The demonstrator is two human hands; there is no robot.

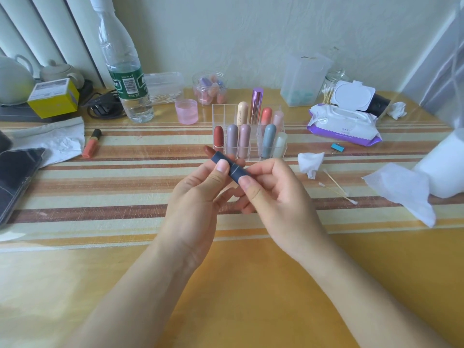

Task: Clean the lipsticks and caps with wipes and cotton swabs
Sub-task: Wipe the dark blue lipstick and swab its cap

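On striped tablecloth (125, 172), frame centre: one navy lipstick (237, 172), bullet exposed, pinched between left hand (198, 197) and right hand (276, 197). Behind, nine capped lipsticks (232, 139) in one clear organizer (218, 108); one wipes pack (344, 126) upper right.

left hand (198, 197): pinches lipstick (237, 172) | right hand (278, 197): pinches its other end | forearms: converging

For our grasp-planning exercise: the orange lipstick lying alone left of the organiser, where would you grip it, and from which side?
Probably mid-barrel on the orange lipstick, pinched from above. It lies flat on the mat, black cap at the far end, so fingers closing across its narrow width should hold surest.
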